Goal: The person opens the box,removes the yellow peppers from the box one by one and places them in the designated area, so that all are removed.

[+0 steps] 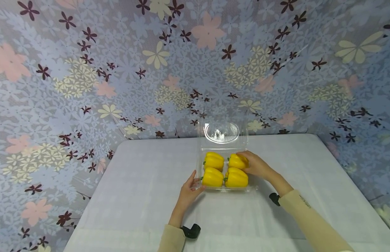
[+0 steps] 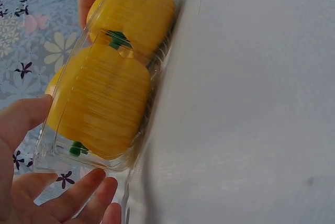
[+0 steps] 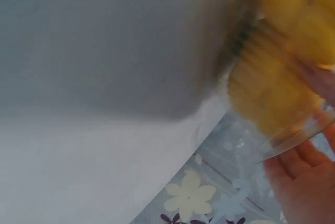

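A clear plastic clamshell box (image 1: 224,189) with its lid (image 1: 221,134) raised at the back holds several yellow bell peppers, their green stems pointing left. My left hand (image 1: 189,190) is at the front left corner, beside the front left pepper (image 1: 212,177). In the left wrist view its thumb (image 2: 26,116) touches the box wall and its loosely spread fingers lie by the corner. My right hand (image 1: 256,165) reaches in from the right and holds the back right pepper (image 1: 237,161), its fingers over the pepper's right side. The right wrist view is blurred around the peppers.
The box stands on a table with a white cloth (image 1: 144,182), close to its back edge. Behind the table hangs a flower-patterned backdrop (image 1: 182,70). A black wrist camera (image 1: 191,231) sits on my left wrist, another black device (image 1: 274,199) on my right.
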`<state>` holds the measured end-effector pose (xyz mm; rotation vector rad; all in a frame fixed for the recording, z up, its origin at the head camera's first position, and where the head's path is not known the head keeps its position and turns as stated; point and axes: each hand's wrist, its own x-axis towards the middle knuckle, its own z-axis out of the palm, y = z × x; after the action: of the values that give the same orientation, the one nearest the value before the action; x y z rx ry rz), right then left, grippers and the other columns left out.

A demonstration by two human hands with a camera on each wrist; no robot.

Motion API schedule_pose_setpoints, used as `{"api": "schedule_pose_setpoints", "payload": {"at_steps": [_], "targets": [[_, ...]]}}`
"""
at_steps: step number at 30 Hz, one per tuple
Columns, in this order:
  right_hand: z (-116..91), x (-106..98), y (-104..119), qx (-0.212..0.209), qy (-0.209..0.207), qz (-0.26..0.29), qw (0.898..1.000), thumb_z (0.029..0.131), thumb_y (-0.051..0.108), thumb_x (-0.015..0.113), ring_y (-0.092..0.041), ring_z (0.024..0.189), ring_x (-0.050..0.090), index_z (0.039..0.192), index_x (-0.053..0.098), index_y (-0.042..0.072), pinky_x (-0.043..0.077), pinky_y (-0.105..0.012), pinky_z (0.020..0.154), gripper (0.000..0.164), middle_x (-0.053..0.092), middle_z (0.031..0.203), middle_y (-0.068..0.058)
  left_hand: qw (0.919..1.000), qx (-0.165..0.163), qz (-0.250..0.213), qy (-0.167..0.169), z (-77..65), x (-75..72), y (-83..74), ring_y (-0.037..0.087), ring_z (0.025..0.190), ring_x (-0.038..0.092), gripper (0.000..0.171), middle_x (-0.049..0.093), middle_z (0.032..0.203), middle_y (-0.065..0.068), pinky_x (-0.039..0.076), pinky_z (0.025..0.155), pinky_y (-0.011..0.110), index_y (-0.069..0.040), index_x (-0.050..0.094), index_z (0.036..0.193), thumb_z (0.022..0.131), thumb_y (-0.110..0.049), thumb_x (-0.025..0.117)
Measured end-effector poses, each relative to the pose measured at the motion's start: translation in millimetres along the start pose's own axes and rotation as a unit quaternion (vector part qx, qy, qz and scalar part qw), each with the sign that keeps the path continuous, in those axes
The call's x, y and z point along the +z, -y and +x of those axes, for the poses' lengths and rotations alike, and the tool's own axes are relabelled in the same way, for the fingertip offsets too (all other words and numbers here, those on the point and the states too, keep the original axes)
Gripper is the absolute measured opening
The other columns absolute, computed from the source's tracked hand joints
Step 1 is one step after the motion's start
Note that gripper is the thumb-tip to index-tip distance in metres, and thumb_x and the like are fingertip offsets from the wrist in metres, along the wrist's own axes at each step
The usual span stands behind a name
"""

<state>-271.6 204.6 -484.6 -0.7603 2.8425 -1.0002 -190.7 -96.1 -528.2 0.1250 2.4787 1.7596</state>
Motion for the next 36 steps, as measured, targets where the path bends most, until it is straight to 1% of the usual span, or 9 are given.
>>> {"api": "schedule_pose_setpoints", "payload": {"at_steps": [5, 11, 15, 20, 22, 24, 29, 31, 36], "targets": [[3.2, 0.3, -4.9, -0.002, 0.015, -0.027, 1.000, 0.076, -0.002, 0.073, -0.048, 0.130, 0.039, 0.135, 0.047, -0.004, 0.031, -0.060, 0.108, 0.065, 0.049, 0.137, -0.027, 1.0000, -0.007, -0.004, -0.002, 0.1, 0.2, -1.2, 0.032, 0.115, 0.056, 0.076, 0.059, 0.130, 0.018, 0.046, 0.097, 0.048, -0.009, 0.030, 0.149, 0.086, -0.025, 0.069], [4.5, 1.5, -3.6, -0.040, 0.017, -0.066, 0.997, 0.075, -0.004, 0.073, -0.045, 0.126, 0.046, 0.136, 0.047, -0.004, 0.038, -0.057, 0.104, 0.066, 0.052, 0.135, -0.026, 1.0000, -0.006, -0.007, -0.002, 1.0, 1.2, -0.2, 0.034, 0.116, 0.055, 0.076, 0.058, 0.131, 0.019, 0.044, 0.098, 0.050, -0.010, 0.030, 0.150, 0.086, -0.024, 0.070], [5.8, 1.0, -5.2, -0.041, 0.017, -0.063, 0.997, 0.074, -0.005, 0.074, -0.044, 0.126, 0.046, 0.137, 0.046, -0.004, 0.038, -0.056, 0.104, 0.068, 0.052, 0.136, -0.025, 0.9999, 0.001, -0.013, -0.003, 0.7, 1.6, -1.5, 0.035, 0.117, 0.056, 0.075, 0.057, 0.132, 0.019, 0.044, 0.099, 0.051, -0.009, 0.029, 0.150, 0.087, -0.021, 0.069], [6.6, 3.7, -13.4, -0.028, 0.017, -0.045, 0.998, 0.076, -0.003, 0.073, -0.045, 0.126, 0.046, 0.137, 0.044, -0.006, 0.037, -0.057, 0.104, 0.068, 0.051, 0.136, -0.026, 0.9997, -0.001, -0.022, 0.008, -10.6, -3.7, -28.3, 0.039, 0.117, 0.056, 0.073, 0.055, 0.132, 0.026, 0.042, 0.101, 0.054, -0.002, 0.027, 0.149, 0.089, -0.013, 0.066], [5.7, 5.4, -16.5, -0.027, 0.011, -0.024, 0.999, 0.077, -0.003, 0.073, -0.046, 0.126, 0.045, 0.137, 0.044, -0.008, 0.037, -0.058, 0.104, 0.067, 0.050, 0.136, -0.027, 0.9996, -0.008, -0.023, 0.012, -13.2, -5.1, -36.0, 0.041, 0.118, 0.055, 0.072, 0.054, 0.131, 0.028, 0.041, 0.101, 0.055, 0.000, 0.026, 0.149, 0.089, -0.011, 0.065], [4.1, 6.7, -18.6, -0.030, 0.005, -0.004, 1.000, 0.077, -0.004, 0.072, -0.047, 0.126, 0.044, 0.137, 0.043, -0.010, 0.037, -0.059, 0.104, 0.066, 0.048, 0.137, -0.029, 0.9997, -0.009, -0.019, 0.010, -11.7, -3.2, -30.7, 0.040, 0.117, 0.055, 0.072, 0.054, 0.131, 0.027, 0.041, 0.101, 0.055, -0.001, 0.026, 0.149, 0.089, -0.012, 0.065], [1.6, 6.6, -20.7, -0.024, -0.002, 0.016, 1.000, 0.079, 0.000, 0.072, -0.047, 0.129, 0.040, 0.139, 0.038, -0.010, 0.034, -0.059, 0.105, 0.070, 0.044, 0.141, -0.030, 0.9999, -0.010, -0.013, 0.004, -2.0, 3.7, -3.0, 0.035, 0.116, 0.057, 0.075, 0.056, 0.133, 0.022, 0.043, 0.100, 0.053, -0.007, 0.027, 0.150, 0.088, -0.020, 0.068], [0.8, 5.1, -20.5, -0.019, -0.004, 0.017, 1.000, 0.080, 0.002, 0.071, -0.047, 0.131, 0.038, 0.141, 0.036, -0.009, 0.032, -0.060, 0.107, 0.071, 0.041, 0.143, -0.030, 0.9999, -0.010, -0.010, 0.003, -1.0, 4.1, 0.8, 0.033, 0.116, 0.058, 0.077, 0.056, 0.133, 0.020, 0.044, 0.100, 0.051, -0.009, 0.028, 0.150, 0.087, -0.023, 0.069], [-1.1, -1.4, -14.9, -0.016, -0.024, 0.041, 0.999, 0.080, 0.004, 0.072, -0.047, 0.131, 0.038, 0.143, 0.035, -0.007, 0.030, -0.061, 0.108, 0.073, 0.040, 0.144, -0.029, 0.9999, -0.010, -0.008, 0.002, -0.9, 2.2, 1.7, 0.033, 0.116, 0.058, 0.079, 0.057, 0.132, 0.019, 0.045, 0.100, 0.051, -0.010, 0.029, 0.150, 0.086, -0.027, 0.071]]}}
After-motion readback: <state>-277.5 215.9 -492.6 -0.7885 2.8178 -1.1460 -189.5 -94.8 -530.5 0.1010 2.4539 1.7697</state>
